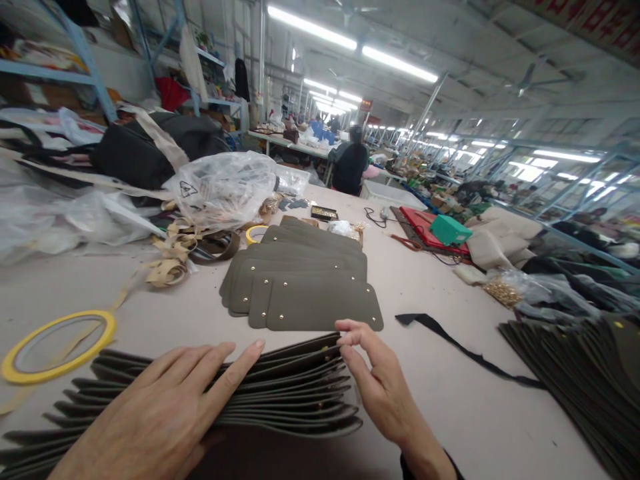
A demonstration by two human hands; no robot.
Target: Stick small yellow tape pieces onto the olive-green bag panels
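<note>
Many thin, dark-olive sheets make up the fanned stack (290,393), lying just nearer the wearer than the studded panels (325,303), the landmark here. Each sheet looks light and bendy, smooth-faced, probably more prone to slide or crease than to break (the small metal studs could catch or scuff a neighbour). The best hold is likely at the rounded right-hand ends, a leaf at a time, with a broad palm steadying the rest.

The left hand (165,400) does that: spread flat across the top, fingers extended, pinching nothing visible. The right hand (380,377) is loosely curled, fingertips at the upper right corner; whether they grip a sheet I cannot tell.

Right of the studded panels, bare table (450,413) gives room, bounded by a black strap (453,343) and another dark stack (560,373). To their left and nearer, a yellow tape roll (13,363) crowds the fan; dark shade hides the table's near edge.
</note>
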